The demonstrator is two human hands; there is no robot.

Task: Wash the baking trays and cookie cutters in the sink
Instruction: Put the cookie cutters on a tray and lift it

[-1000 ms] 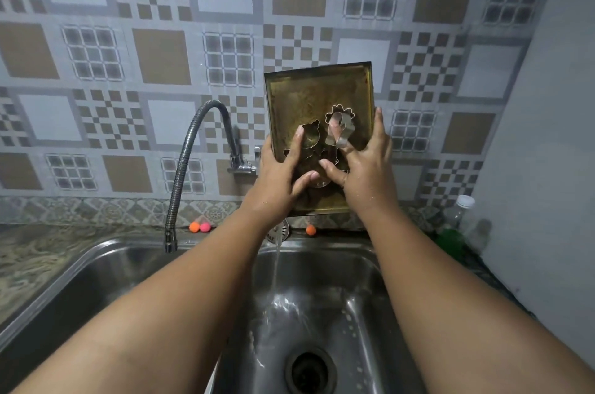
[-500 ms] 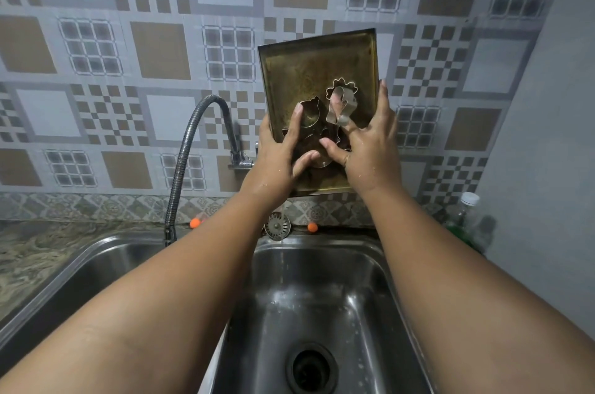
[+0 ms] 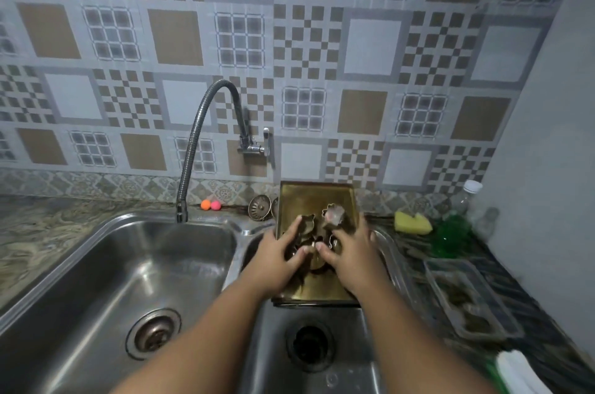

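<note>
A tarnished gold baking tray [image 3: 309, 200] lies over the right sink basin [image 3: 328, 358], its far end near the back wall. Several metal cookie cutters [image 3: 333, 215] rest on it. My left hand [image 3: 277, 260] grips the tray's left side with fingers over a cutter. My right hand [image 3: 352, 252] presses on the cutters at the tray's right side. More trays seem stacked under it, edges showing at the near end.
A flexible faucet [image 3: 199, 136] arches over the left basin [image 3: 128, 281]. A yellow sponge [image 3: 412, 222], a green soap bottle [image 3: 454, 229] and a clear container [image 3: 467, 300] sit on the right counter. A drain strainer [image 3: 259, 206] and small orange and pink balls [image 3: 211, 205] lie at the back.
The tray with the cutters has come down from upright against the wall to lying low over the right basin. My view has tilted, and both hands stay on it.
</note>
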